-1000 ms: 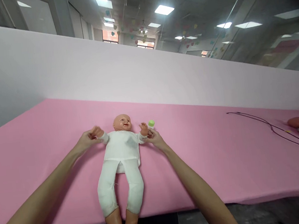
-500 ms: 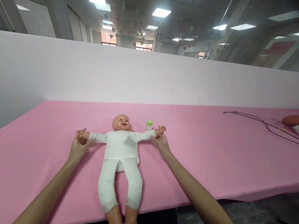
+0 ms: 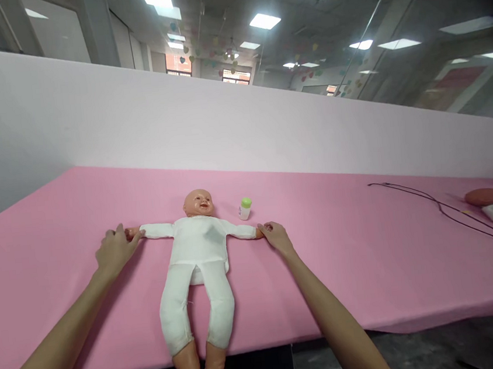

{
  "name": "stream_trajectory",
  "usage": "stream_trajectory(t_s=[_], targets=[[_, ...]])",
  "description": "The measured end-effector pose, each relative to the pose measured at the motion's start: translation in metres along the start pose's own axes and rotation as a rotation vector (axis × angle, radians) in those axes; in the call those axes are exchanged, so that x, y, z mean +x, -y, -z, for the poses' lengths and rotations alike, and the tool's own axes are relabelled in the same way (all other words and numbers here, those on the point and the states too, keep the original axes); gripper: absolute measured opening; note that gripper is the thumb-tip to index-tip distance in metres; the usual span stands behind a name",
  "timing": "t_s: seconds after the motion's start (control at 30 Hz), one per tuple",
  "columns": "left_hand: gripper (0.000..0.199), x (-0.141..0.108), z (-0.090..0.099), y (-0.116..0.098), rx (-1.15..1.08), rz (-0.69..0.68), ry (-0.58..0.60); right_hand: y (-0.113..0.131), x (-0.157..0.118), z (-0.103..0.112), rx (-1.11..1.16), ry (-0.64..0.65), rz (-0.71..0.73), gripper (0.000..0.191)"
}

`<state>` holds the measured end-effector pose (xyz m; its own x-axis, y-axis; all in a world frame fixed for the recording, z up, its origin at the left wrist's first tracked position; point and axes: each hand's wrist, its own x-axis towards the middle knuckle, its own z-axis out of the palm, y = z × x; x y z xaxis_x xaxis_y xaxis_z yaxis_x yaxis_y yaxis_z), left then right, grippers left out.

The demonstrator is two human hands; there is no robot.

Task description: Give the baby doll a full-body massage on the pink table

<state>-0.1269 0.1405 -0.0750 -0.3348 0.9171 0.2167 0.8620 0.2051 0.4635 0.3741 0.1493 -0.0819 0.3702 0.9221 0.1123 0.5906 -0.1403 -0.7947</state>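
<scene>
A baby doll (image 3: 197, 242) in a white top and trousers lies on its back on the pink table cover (image 3: 337, 257), arms spread and bare feet hanging over the front edge. My left hand (image 3: 116, 250) is closed around the doll's hand on the left, mostly covering it. On the other side my right hand (image 3: 276, 235) grips the doll's other hand, its fingers bent over it. Close to the doll's head stands a small white bottle with a green cap (image 3: 245, 208), touched by neither hand.
A thin black cable (image 3: 437, 202) lies in a loop on the right. Beyond it a second doll (image 3: 490, 198) is partly cut off by the frame. A low white partition (image 3: 241, 132) with glass above runs along the back.
Both my hands have shifted from the doll's wrists outward onto its hands. The doll's arms have come down slightly, and the bottle now shows fully.
</scene>
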Motion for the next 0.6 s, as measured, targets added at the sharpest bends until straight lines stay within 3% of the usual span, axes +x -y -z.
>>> stream_trajectory(t_s=[0.1,0.13,0.2,0.23,0.3,0.37,0.47,0.6], targets=[[0.071,-0.007,0.012,-0.047,-0.201,-0.187,-0.141,0.015,0.008,0.001,-0.166,-0.088,0.075,0.044],[0.065,-0.011,0.015,-0.07,-0.349,-0.281,-0.112,0.022,0.012,0.001,-0.205,-0.094,0.122,0.045],[0.062,-0.02,0.014,-0.121,-0.721,-0.426,0.126,0.037,0.019,-0.003,-0.218,-0.052,0.224,0.045],[0.062,-0.025,0.009,-0.147,-0.923,-0.426,0.281,0.044,0.022,-0.007,-0.206,-0.024,0.275,0.045],[0.071,-0.032,-0.008,-0.197,-1.272,-0.352,0.64,0.056,0.028,-0.014,-0.197,0.015,0.383,0.041],[0.078,-0.033,-0.035,-0.238,-1.438,-0.177,0.861,0.062,0.033,-0.023,-0.219,0.032,0.514,0.039],[0.076,-0.024,-0.078,-0.278,-1.465,0.021,0.833,0.062,0.036,-0.034,-0.277,0.028,0.659,0.046],[0.081,-0.005,-0.116,-0.3,-1.418,0.053,0.846,0.055,0.037,-0.041,-0.326,0.014,0.696,0.052]])
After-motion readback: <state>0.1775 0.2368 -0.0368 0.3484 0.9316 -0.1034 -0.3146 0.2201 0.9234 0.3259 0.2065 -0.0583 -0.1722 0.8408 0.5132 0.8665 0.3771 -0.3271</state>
